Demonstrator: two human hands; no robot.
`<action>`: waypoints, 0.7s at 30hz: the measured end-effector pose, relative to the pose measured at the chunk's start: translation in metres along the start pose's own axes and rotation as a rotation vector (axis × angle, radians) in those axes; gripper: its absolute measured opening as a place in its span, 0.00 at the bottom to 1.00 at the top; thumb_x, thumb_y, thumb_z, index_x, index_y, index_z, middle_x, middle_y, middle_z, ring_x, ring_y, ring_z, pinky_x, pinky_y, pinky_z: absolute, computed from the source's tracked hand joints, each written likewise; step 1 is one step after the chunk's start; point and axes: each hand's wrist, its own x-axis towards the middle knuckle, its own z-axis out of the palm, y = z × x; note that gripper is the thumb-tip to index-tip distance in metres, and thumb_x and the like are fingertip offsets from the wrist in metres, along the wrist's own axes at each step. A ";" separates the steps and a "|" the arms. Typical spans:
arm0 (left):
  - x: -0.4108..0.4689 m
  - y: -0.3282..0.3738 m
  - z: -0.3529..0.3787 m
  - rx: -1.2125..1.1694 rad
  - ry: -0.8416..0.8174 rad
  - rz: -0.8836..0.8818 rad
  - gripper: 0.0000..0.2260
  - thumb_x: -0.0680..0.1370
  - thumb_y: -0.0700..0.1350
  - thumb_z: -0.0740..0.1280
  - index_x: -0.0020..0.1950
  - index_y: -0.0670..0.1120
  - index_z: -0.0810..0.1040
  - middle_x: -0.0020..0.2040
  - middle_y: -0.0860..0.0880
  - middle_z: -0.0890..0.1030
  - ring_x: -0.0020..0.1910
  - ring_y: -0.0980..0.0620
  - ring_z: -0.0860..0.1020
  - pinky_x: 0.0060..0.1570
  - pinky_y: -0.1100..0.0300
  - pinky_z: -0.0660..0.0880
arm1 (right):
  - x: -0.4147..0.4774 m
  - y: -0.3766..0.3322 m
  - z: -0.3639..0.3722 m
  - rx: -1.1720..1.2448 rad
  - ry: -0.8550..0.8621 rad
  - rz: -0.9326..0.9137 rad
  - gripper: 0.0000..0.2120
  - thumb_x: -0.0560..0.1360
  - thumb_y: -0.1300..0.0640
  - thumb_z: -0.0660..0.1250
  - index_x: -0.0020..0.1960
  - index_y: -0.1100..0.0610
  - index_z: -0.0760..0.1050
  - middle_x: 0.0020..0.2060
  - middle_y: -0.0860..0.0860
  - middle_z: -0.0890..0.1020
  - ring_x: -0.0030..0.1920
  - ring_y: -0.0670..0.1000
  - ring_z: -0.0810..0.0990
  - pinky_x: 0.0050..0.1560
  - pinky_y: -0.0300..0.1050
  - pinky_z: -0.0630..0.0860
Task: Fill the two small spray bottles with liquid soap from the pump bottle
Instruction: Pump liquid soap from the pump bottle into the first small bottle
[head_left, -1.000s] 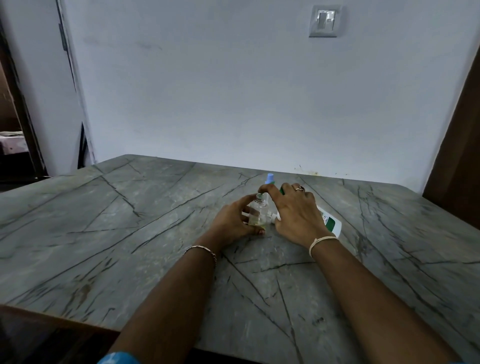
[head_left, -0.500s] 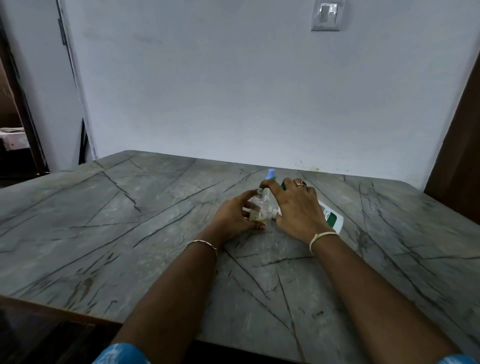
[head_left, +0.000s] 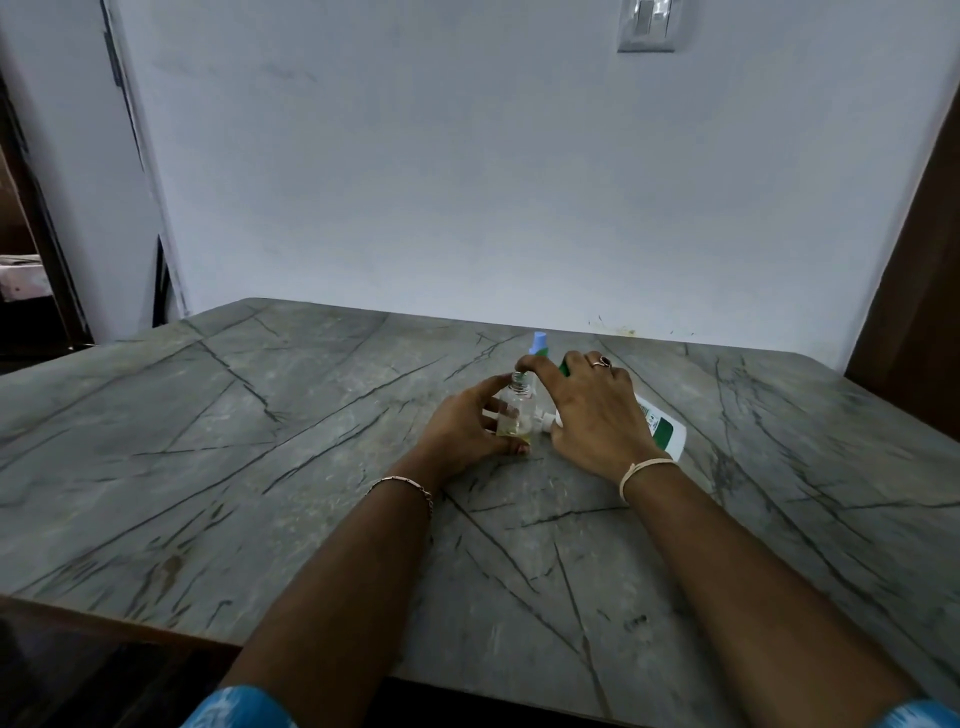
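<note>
My left hand (head_left: 467, 426) grips a small clear spray bottle (head_left: 511, 415) that stands uncapped on the table with a little yellowish liquid at its bottom. My right hand (head_left: 592, 415) lies curled over the white pump bottle (head_left: 662, 428) with the green label. That bottle lies tilted toward the small one. The index fingertip touches the small bottle's open neck. A second small bottle with a blue cap (head_left: 538, 342) stands just behind, mostly hidden. A small white part (head_left: 545, 423) shows between my hands; what it is I cannot tell.
The grey marble-pattern table (head_left: 260, 441) runs to a white wall at the back. A light switch (head_left: 647, 26) is high on the wall. A dark doorway (head_left: 31, 291) is at the left and a brown panel (head_left: 924, 291) at the right.
Both hands stay where they were on the bottles. The view has shifted slightly, so the wall switch sits higher in the frame.
</note>
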 end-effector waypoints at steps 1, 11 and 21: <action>0.000 0.000 0.000 0.003 0.001 0.000 0.42 0.64 0.42 0.80 0.74 0.54 0.64 0.56 0.49 0.81 0.50 0.51 0.82 0.56 0.54 0.78 | 0.001 -0.001 0.000 0.005 0.002 0.002 0.33 0.71 0.55 0.68 0.71 0.44 0.56 0.57 0.55 0.73 0.59 0.58 0.72 0.59 0.55 0.69; 0.000 -0.001 0.001 0.031 0.010 0.012 0.42 0.63 0.46 0.81 0.73 0.54 0.65 0.54 0.51 0.81 0.49 0.51 0.82 0.55 0.53 0.78 | -0.003 0.002 0.001 0.008 -0.008 -0.018 0.36 0.71 0.55 0.68 0.72 0.42 0.53 0.57 0.54 0.73 0.60 0.57 0.71 0.59 0.56 0.69; -0.001 0.000 0.001 0.020 0.027 0.023 0.41 0.64 0.44 0.80 0.73 0.54 0.66 0.54 0.50 0.82 0.48 0.53 0.82 0.49 0.64 0.77 | 0.000 -0.004 0.000 0.036 0.000 0.010 0.33 0.71 0.55 0.68 0.70 0.44 0.55 0.57 0.54 0.73 0.60 0.57 0.71 0.59 0.56 0.69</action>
